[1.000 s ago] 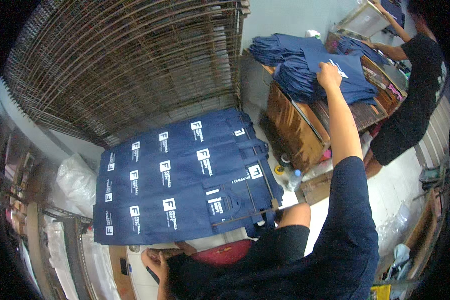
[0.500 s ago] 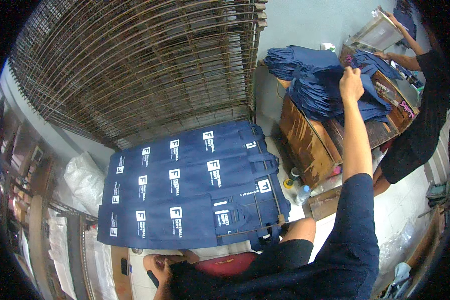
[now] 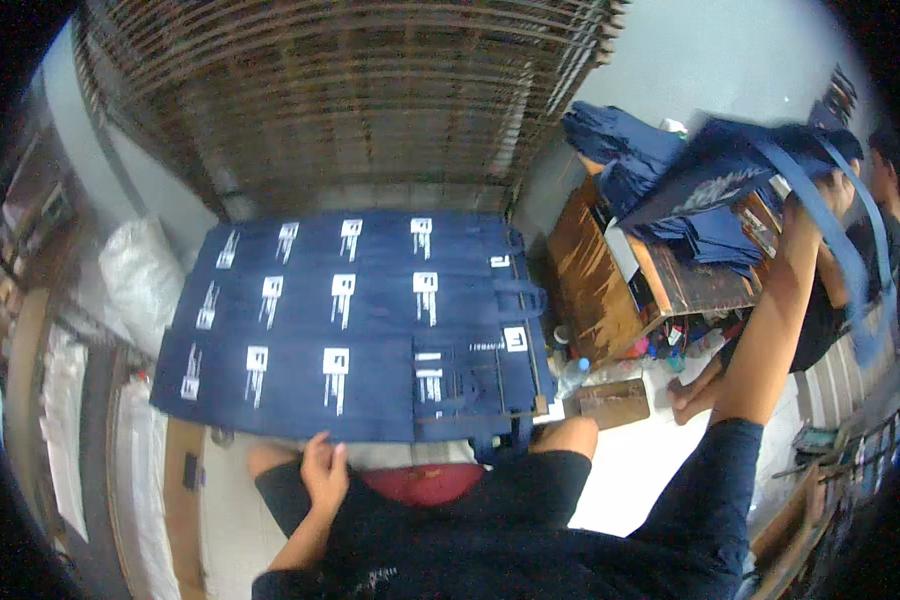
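My right hand is raised at the far right, gripping a navy tote bag. The bag hangs spread in the air, smeared by motion, and its handles dangle below the hand. White print shows on its side. Close in front of me, my left hand is empty, fingers apart, by the near edge of a layer of navy tote bags. These lie flat in overlapping rows, each with a white print, and handles stick out at the right end.
A wire drying rack rises behind the bags. At right, a worn wooden table bears more folded navy bags. A plastic bottle stands beside it. A co-worker sits beyond my right arm. White plastic sacks lean at left.
My right hand has lifted a tote bag off the pile and swung it up and right. My left hand has risen from my lap to the near edge of the laid-out bags. The view has shifted.
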The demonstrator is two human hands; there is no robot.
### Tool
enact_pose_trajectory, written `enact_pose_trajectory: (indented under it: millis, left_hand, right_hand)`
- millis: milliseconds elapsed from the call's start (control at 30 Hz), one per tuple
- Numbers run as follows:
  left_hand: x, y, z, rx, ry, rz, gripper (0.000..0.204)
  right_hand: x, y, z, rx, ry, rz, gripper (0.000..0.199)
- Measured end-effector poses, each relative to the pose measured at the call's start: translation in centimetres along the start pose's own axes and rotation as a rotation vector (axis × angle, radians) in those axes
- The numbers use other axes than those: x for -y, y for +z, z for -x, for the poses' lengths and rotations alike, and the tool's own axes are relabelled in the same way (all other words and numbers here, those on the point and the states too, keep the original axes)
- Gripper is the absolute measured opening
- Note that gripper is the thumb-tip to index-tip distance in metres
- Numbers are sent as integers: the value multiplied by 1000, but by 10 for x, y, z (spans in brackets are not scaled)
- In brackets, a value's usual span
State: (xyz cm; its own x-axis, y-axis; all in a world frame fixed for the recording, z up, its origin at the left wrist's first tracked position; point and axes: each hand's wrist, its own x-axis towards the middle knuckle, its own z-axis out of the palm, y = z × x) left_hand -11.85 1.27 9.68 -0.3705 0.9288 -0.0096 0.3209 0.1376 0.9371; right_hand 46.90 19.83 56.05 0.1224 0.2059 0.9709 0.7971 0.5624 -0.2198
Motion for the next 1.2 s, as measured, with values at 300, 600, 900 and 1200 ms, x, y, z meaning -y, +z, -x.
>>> enact_pose_trajectory:
  millis: [300, 600, 900, 1200]
  left_hand:
    - [-110, 154, 39, 1171, -896, 1371, 96]
    - [-175, 64, -20, 903, -274, 1074, 79]
    - [-272, 0, -109, 690, 160, 769, 72]
    - [-392, -10, -127, 824, 373, 694, 55]
  right_hand:
    - [117, 70, 98, 523, 411, -837, 38]
    - [102, 25, 297, 91, 864, -1189, 44]
    - [109, 64, 447, 451, 1594, -1230, 56]
    - [149, 93, 486, 553, 1609, -1712, 53]
